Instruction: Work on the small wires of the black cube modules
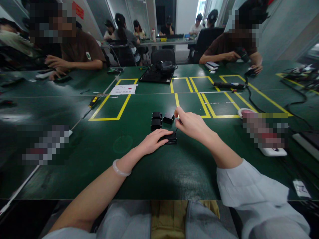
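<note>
My left hand (pixel 152 140) lies over a flat black box (pixel 171 140) on the green table. Its fingers rest across the top while the thumb presses along the near side, holding the box against the tabletop. My right hand (pixel 193 125) is closed in a pinch around a thin dark screwdriver (pixel 176 130); its handle is mostly hidden by the fingers. The shaft points down at the right end of the held box. Just beyond sit two more black boxes (pixel 156 124), one behind the other, and a tilted black box (pixel 168 118) near my right fingertips.
Yellow tape outlines (pixel 104 119) mark the green table (pixel 139 179). A yellow-black screwdriver (pixel 93 101) and a paper sheet (pixel 124 89) lie left. To the right are a corded black tool (pixel 229 85) and a white-edged object (pixel 272 152), partly blurred out. Other people sit across the table.
</note>
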Demonstrator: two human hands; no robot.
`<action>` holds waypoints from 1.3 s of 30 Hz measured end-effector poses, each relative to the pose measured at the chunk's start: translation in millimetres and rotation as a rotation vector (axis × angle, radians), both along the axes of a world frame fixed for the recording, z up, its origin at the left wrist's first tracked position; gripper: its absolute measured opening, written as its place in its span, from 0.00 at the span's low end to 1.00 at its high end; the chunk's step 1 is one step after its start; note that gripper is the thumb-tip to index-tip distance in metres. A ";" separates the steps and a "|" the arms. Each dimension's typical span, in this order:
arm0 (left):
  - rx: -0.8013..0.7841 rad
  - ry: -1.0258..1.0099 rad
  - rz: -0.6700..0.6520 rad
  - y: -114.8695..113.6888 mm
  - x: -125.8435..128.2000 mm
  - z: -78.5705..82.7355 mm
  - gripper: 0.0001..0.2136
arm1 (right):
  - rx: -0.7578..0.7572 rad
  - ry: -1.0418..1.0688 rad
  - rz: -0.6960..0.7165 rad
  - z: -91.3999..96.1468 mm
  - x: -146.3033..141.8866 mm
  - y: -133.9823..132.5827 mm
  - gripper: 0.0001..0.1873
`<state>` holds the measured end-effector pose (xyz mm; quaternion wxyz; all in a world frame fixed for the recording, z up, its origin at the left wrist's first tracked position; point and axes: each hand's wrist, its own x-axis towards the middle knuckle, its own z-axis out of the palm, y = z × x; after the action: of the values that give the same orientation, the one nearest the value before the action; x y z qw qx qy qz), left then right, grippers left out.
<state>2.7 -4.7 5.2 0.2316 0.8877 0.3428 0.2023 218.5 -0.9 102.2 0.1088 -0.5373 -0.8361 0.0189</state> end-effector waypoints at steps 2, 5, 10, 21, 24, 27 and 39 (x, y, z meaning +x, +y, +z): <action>0.001 -0.001 0.002 0.0 0.0 -0.2 0.18 | -0.001 0.004 -0.003 0.5 -0.1 -0.7 0.15; 0.002 -0.001 -0.002 -0.1 0.0 -0.2 0.18 | 0.001 0.009 -0.004 0.8 -0.3 -0.7 0.16; 0.007 0.003 0.003 0.0 0.0 -0.4 0.18 | -0.011 -0.007 -0.007 0.1 -0.8 0.7 0.16; 0.004 -0.006 0.002 0.1 -0.9 -1.0 0.18 | 0.000 -0.009 -0.020 0.3 -0.9 -0.2 0.14; 0.008 -0.006 0.000 -0.2 -0.5 -0.6 0.18 | 0.006 0.018 -0.004 -0.8 -0.5 0.2 0.15; 0.008 -0.004 0.002 -0.2 -0.3 -0.5 0.18 | 0.007 0.017 -0.003 -1.5 -0.4 1.1 0.16; 0.009 0.004 0.008 0.1 -0.4 -0.5 0.18 | -0.001 -0.026 -0.003 0.4 -0.3 0.5 0.14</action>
<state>2.3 -4.6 4.8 0.2260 0.8877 0.3459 0.2033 218.2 -0.4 102.7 0.0977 -0.5387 -0.8367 0.0122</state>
